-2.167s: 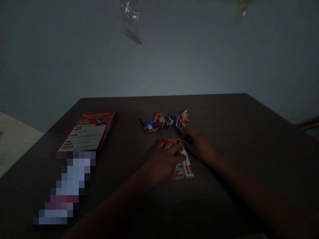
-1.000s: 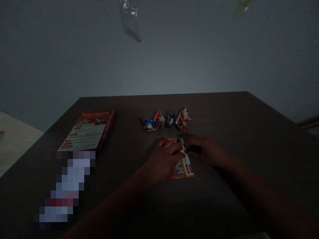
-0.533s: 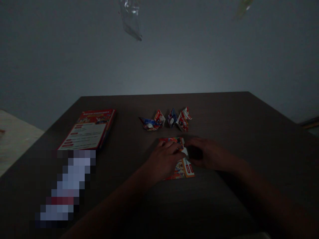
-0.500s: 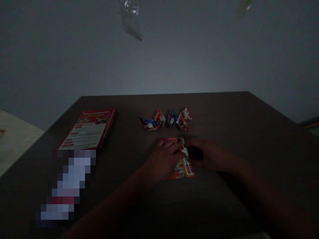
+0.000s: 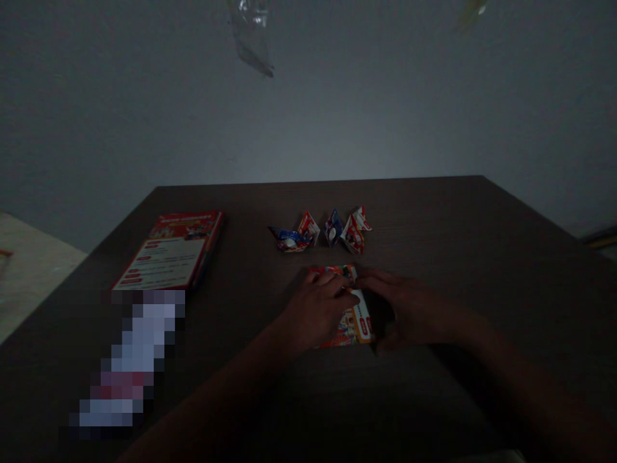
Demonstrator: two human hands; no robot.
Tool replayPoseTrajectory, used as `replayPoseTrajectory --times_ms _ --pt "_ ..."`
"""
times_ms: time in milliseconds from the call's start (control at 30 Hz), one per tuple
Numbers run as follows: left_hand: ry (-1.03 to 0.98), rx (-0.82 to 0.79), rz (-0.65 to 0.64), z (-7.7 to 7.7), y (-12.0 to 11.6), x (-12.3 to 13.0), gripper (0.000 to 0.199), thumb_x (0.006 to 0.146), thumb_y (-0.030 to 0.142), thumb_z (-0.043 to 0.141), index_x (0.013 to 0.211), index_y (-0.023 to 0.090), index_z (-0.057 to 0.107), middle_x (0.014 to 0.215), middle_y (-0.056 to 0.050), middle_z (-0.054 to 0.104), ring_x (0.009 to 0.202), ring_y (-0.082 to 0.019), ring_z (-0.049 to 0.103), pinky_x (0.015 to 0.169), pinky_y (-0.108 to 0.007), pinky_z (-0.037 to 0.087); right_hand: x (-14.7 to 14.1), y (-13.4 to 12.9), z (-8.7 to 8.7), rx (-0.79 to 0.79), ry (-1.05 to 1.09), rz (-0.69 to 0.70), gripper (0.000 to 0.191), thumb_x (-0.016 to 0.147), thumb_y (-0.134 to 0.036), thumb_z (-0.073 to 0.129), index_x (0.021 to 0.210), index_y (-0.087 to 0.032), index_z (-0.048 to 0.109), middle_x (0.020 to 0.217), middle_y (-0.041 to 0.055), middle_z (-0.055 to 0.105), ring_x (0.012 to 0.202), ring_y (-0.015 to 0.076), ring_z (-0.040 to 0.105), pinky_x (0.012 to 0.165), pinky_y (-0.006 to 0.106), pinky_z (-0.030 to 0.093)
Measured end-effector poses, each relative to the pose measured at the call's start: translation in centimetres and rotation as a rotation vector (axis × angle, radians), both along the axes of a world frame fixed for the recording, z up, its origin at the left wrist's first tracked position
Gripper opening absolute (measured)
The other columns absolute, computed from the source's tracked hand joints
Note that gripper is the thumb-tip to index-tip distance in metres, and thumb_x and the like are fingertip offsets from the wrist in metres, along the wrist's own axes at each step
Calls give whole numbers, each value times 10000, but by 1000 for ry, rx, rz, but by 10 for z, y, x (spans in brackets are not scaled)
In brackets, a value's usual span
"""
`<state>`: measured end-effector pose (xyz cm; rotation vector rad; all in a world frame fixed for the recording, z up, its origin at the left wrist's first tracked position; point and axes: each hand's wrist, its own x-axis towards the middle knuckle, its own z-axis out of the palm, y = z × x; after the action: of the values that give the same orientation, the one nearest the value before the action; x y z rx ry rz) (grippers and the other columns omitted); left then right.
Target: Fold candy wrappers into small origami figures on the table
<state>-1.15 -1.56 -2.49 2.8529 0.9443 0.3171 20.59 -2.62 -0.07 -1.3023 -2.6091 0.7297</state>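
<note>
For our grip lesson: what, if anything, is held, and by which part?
The left hand lies over the printed paper; the right hand is at its right edge. Whether that edge is gripped cannot be told.

The printed sheet is showing red, orange and white — folded papers are mixing blue, red and white.

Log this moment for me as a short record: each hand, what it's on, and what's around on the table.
Left hand: left hand spread flat on the printed sheet
Right hand: right hand at the sheet's right edge, thumb and fingers apart; grip unclear
Beyond the hands: folded paper pieces, red, blue and white
Left side of table: thick red-and-white printed item, stack or book unclear
Nearer, at left: pixelated area, contents unreadable
Wall: clear plastic hanging
Light: dim
</note>
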Motion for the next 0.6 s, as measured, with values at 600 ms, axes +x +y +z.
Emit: replayPoseTrajectory --times_ms 600 --pt "-156 -181 -61 13 -2 -11 510 747 569 575 1115 216 580 1178 -85 535 1075 -264 474 971 -443 287 2 1 4 4 108 63 589 636 -327 727 1176 -231 512 1245 76 507 1106 241 526 937 379 424"
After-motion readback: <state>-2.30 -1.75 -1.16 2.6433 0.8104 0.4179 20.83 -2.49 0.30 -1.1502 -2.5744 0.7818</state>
